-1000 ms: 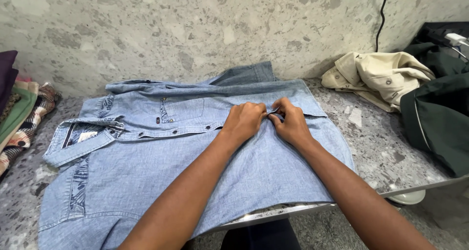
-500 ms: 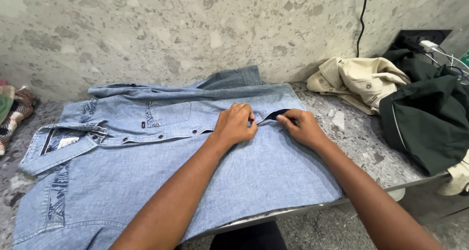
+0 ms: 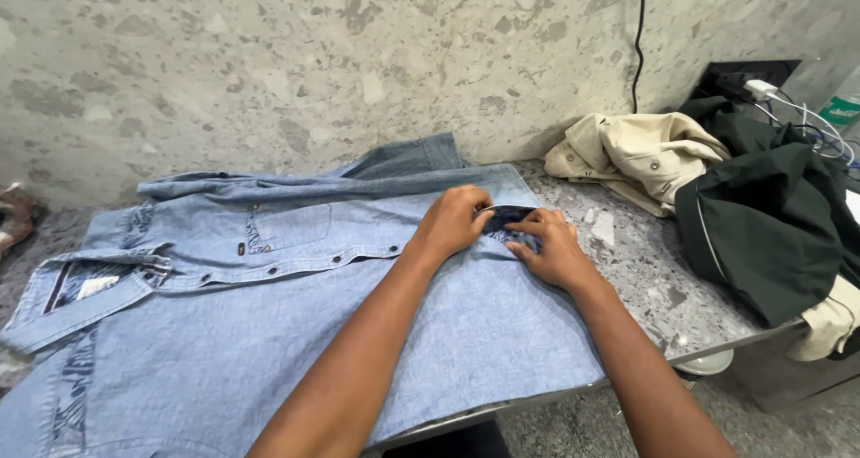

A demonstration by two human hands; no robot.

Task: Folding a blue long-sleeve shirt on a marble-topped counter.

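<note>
A light blue denim shirt lies flat on the speckled stone counter, collar to the left, snap buttons along its front placket. My left hand pinches the upper edge of the placket near the hem end. Just to its right, my right hand grips the lower edge. Between them the front is pulled apart, showing a dark patterned lining.
A cream garment is bunched at the back right, with a dark green garment beside it. A black cable runs down the stone wall to a socket with a white plug. The counter's metal-edged front runs below the shirt.
The view has shifted right, so the folded clothes at the left have left the frame. My hands have drawn the placket edges apart, exposing more of the dark lining.
</note>
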